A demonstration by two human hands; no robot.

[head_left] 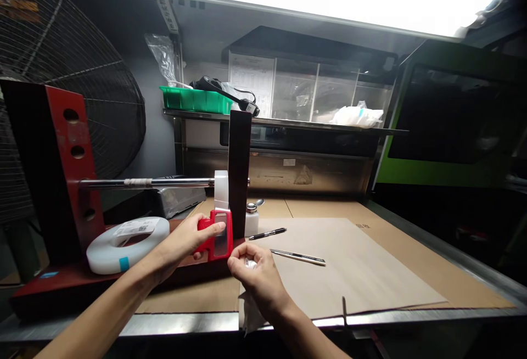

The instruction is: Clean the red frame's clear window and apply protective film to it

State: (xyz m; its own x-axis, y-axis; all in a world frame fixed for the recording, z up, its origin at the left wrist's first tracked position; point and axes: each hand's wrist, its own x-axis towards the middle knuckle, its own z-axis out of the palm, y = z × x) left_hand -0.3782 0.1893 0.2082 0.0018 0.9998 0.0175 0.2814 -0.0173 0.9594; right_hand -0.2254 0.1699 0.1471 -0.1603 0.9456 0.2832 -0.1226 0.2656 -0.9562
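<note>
My left hand (200,235) is wrapped round a red plastic tool (229,235) with a greyish window, its thumb lying on the window. Directly above it, a narrow white roll (221,186) sits on a metal rod (181,183), and a strip from the roll hangs down to the tool's top. Just right of the tool, my right hand (259,276) is closed with its fingers curled. A small whitish crumpled piece (250,263) shows inside it; its kind is unclear. The rod spans a red and black stand (74,145) and a dark upright post (239,161).
A large white roll (99,252) lies on the stand's base. Beyond my right hand are a black pen (267,234), another slim pen-like item (300,257) and a white pump bottle (252,222) on paper and cardboard. A shelf (308,124) carries a green tray (195,100). A large fan (111,73) stands left.
</note>
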